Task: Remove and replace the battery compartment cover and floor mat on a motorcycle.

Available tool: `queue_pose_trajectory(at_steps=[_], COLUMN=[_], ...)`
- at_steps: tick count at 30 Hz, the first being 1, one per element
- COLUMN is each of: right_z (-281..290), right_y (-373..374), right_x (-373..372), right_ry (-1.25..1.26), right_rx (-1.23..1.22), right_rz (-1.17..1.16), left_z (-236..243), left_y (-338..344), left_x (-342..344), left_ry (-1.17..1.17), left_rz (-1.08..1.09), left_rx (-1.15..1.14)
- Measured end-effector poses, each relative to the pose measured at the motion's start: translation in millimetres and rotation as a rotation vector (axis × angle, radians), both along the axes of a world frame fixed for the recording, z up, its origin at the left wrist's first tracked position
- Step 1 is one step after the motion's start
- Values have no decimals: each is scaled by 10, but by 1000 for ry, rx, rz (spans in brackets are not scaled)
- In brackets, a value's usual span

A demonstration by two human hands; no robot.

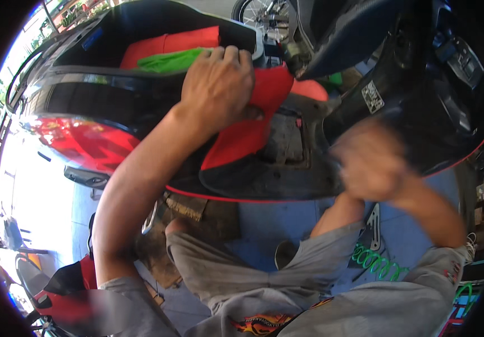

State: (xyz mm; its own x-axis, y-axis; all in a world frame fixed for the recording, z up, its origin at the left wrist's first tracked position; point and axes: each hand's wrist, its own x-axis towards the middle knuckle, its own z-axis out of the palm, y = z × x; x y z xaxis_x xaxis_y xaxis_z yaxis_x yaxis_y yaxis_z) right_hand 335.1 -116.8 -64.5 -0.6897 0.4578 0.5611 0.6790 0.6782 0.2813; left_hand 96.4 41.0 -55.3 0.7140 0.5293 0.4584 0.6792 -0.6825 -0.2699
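Observation:
A black and red scooter (90, 140) fills the upper part of the view, its seat raised over an open storage box (141, 22). Inside the box lie a red cloth (163, 45) and a green cloth (169, 60). My left hand (216, 84) rests on the rim of the box, fingers curled over the edge beside the green cloth. My right hand (374, 163) is blurred in front of the black body panel (421, 112) at the right; whether it holds anything cannot be made out. My grey trousers (287, 286) show below.
A green coiled hose (376, 264) lies on the blue-grey floor (287, 224) at lower right. A spoked wheel (261, 17) stands at the top. Another red and black scooter part (56, 292) sits at lower left. A worn mat (197, 216) lies under the scooter.

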Motion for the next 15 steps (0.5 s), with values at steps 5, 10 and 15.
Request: queue_pose_trajectory(at_steps=[5,10,15], right_z=[-1214,-1699,-1558], right_y=[929,2117,1751], right_x=[287,56,-170], right_ry=[1237,890,787], right_rx=[-975,-501,-746], right_rz=[-577,-373,-197], left_z=[-9,62,196], left_y=[60,183,92], left_x=[53,109,16], left_ry=[-92,-135,-58], left_rz=[-43,-74,6], left_rx=[32,69,-111])
